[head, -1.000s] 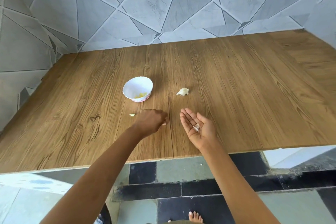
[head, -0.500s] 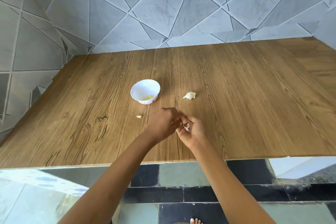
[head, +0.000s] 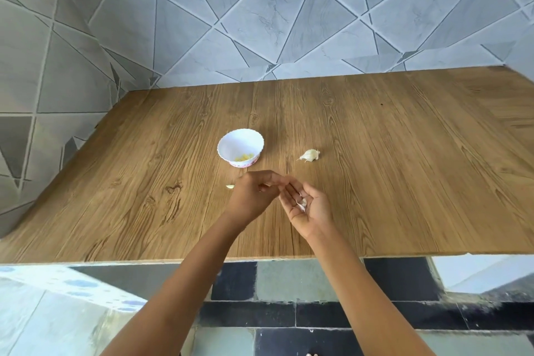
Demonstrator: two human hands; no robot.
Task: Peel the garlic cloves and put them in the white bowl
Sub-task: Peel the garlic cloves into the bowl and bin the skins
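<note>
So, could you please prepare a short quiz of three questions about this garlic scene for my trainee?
1. True or false: the white bowl already holds yellowish peeled pieces.
2. Where does the whitish garlic clove lie? A) on the palm of the right hand B) in the bowl C) on the floor
3. Fill in: the garlic chunk on the wooden table lies to the bowl's ____ side.
Key: 1 true; 2 A; 3 right.

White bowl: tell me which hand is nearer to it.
Left. The left hand hovers just off the near side of the white bowl; the right hand lies farther away, off to the near right.
</note>
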